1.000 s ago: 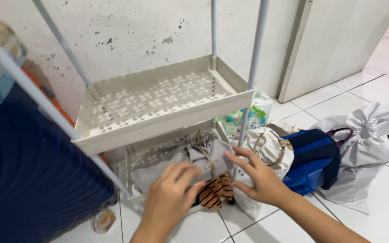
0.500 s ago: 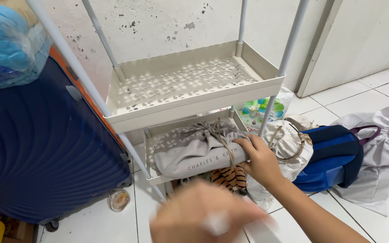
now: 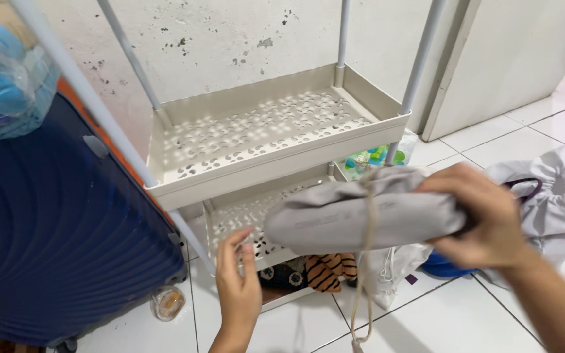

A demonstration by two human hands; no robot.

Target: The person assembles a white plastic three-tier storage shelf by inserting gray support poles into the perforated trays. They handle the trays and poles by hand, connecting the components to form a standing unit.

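My right hand (image 3: 482, 219) grips one end of a grey drawstring dust bag (image 3: 354, 216) and holds it in the air in front of the beige shelf rack (image 3: 269, 153). Its cord hangs down toward the floor. My left hand (image 3: 237, 287) is open, its fingers touching the front rim of the lower shelf (image 3: 243, 216), which now shows its bare perforated bottom. Under that shelf lies a tiger-striped soft item (image 3: 325, 271).
A dark blue hard suitcase (image 3: 53, 242) stands left of the rack, a blue plastic-wrapped bundle (image 3: 4, 78) on top. White cloth bags (image 3: 557, 189) and a blue bag lie on the white tiled floor at right. A small round jar (image 3: 167, 302) sits by the suitcase.
My right hand has pulled the grey dust bag off the lower shelf and lifted it to the right. My left hand moved back to the shelf's front rim.
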